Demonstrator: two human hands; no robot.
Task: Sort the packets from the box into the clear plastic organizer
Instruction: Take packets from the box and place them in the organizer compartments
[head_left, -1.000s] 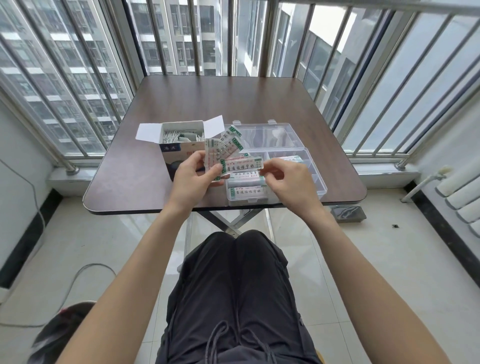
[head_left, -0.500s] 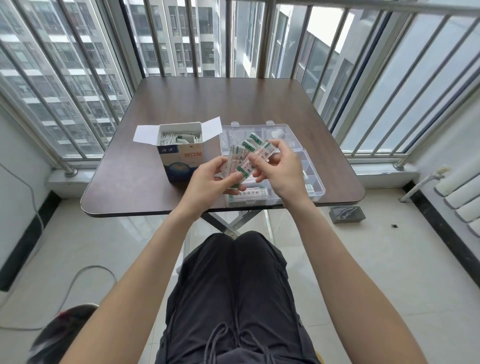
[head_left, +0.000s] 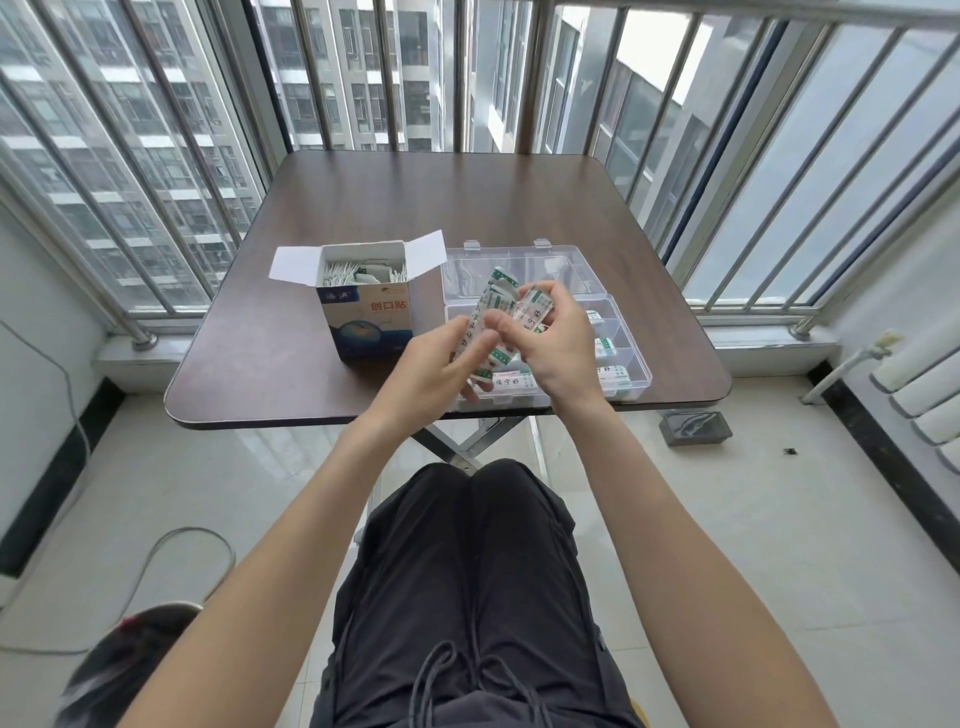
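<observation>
A white and blue box (head_left: 370, 319) stands open on the table, with white packets (head_left: 358, 274) inside. To its right lies the clear plastic organizer (head_left: 631, 364), lid open, with packets in its near compartments. My left hand (head_left: 434, 366) holds a fan of green-and-white packets (head_left: 493, 296) above the organizer's left end. My right hand (head_left: 553, 338) pinches one packet (head_left: 531, 306) at the top of that fan.
The brown table (head_left: 441, 208) stands against window bars. A grey tray (head_left: 695, 427) lies on the floor to the right of the table. A cable (head_left: 171, 540) runs over the floor at the left.
Both hands have risen from the organizer's near compartments and come together. The packets went from lying flat to standing upright, and my right hand has closed on one of them.
</observation>
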